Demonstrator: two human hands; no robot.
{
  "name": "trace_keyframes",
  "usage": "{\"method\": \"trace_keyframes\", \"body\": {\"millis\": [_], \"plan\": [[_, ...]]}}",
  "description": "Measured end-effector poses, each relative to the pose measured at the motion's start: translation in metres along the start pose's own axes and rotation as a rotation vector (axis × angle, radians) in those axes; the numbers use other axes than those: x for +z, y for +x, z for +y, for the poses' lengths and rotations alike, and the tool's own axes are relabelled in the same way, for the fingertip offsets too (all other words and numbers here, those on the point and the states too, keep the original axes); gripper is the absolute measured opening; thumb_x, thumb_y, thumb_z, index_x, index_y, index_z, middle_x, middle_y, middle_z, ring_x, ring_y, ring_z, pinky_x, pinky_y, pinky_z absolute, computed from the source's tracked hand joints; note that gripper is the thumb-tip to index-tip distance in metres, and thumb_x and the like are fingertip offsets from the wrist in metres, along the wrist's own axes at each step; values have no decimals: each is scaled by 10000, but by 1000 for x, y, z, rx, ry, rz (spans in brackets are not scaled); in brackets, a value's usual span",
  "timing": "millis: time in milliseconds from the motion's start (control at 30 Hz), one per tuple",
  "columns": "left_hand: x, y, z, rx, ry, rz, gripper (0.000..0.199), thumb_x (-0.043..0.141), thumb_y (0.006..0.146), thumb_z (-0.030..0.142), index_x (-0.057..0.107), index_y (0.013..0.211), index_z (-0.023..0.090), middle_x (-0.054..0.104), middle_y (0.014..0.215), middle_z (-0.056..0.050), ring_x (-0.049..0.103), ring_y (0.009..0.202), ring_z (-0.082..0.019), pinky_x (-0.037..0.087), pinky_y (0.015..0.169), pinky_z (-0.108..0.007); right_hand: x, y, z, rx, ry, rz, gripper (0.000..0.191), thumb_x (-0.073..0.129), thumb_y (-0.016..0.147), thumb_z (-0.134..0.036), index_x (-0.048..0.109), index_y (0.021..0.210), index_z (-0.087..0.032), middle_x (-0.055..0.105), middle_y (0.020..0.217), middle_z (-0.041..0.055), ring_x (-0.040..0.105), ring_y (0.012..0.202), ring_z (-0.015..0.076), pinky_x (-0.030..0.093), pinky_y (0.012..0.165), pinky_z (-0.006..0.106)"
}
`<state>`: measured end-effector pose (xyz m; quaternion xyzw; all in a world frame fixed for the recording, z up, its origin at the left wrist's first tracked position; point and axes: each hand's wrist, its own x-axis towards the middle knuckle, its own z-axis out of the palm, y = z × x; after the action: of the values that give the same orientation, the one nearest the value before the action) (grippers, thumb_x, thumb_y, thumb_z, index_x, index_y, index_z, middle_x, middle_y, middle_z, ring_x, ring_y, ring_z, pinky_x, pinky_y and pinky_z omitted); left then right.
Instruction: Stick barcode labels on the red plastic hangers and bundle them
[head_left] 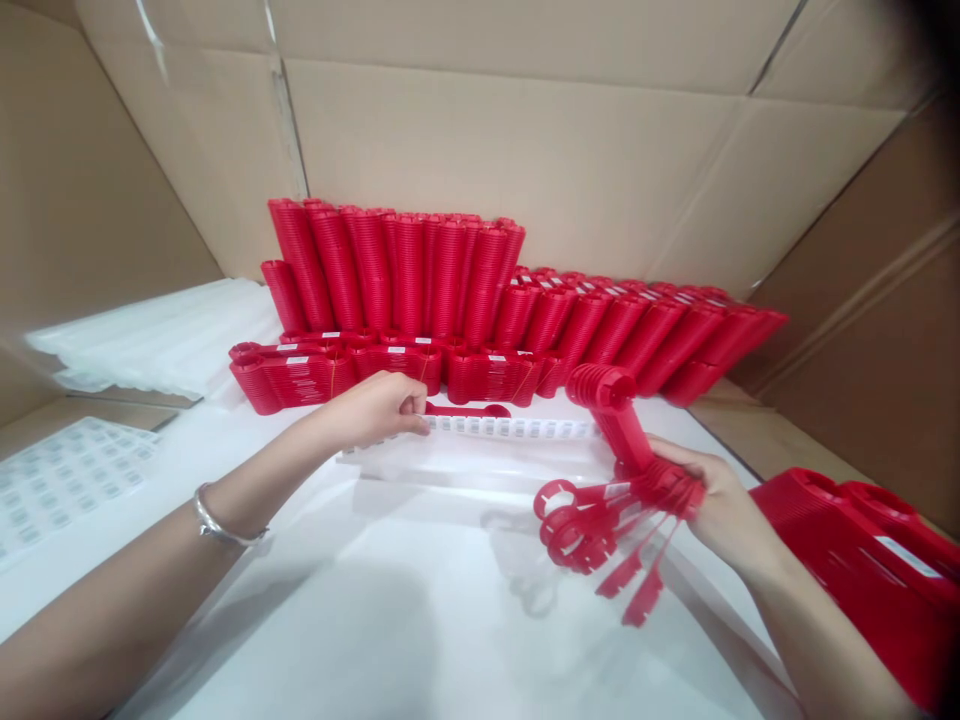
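Note:
My left hand (pixel 386 408) is closed in a pinch at the left part of a white strip of printed labels (pixel 517 428). The strip runs along the edge of a white sheet or block. Just behind those fingertips a single flat red plastic piece (pixel 469 411) lies on the table. My right hand (pixel 709 490) grips a bunch of red plastic pieces (pixel 630 440) with ring-shaped ends. Part of the bunch stays stacked, while several pieces fan out to the left and downward. At least one fanned piece bears a white label.
Tall stacks of red pieces (pixel 409 270) stand at the back, with banded, labelled bundles (pixel 300 378) before them. Another red stack (pixel 870 570) sits at the right. Label sheets (pixel 71 475) and white plastic bags (pixel 172 335) lie left. Cardboard walls (pixel 525 130) enclose the white table (pixel 360 620).

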<state>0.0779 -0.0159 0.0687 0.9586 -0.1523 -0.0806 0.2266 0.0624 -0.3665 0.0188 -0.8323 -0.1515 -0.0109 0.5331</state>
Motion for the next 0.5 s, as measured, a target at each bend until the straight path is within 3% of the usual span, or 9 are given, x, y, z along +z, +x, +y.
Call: {"method": "trace_keyframes", "body": {"millis": [167, 333, 500], "plan": [[1, 2, -5, 141, 78, -17, 233, 554, 751, 357, 530, 698, 131, 538, 701, 4, 450, 615, -80, 306, 546, -182, -3, 0, -1, 4, -17, 7, 375, 618, 737, -403, 655, 1052, -202, 621, 1089, 79, 566, 1019, 294, 458, 883, 387], [0, -4, -13, 58, 89, -37, 259, 530, 764, 363, 498, 660, 129, 519, 651, 0, 429, 566, -79, 290, 518, -188, -3, -1, 0, 29, 5, 18, 377, 621, 723, -429, 671, 1006, -185, 632, 1065, 94, 582, 979, 304, 465, 867, 408], [0, -6, -22, 75, 16, -74, 265, 551, 741, 398, 554, 741, 133, 538, 708, -5, 455, 617, -91, 323, 547, -190, -4, 0, 5, 67, -5, 44, 377, 649, 680, -418, 678, 990, -206, 644, 1037, 72, 594, 949, 295, 474, 859, 395]]}}
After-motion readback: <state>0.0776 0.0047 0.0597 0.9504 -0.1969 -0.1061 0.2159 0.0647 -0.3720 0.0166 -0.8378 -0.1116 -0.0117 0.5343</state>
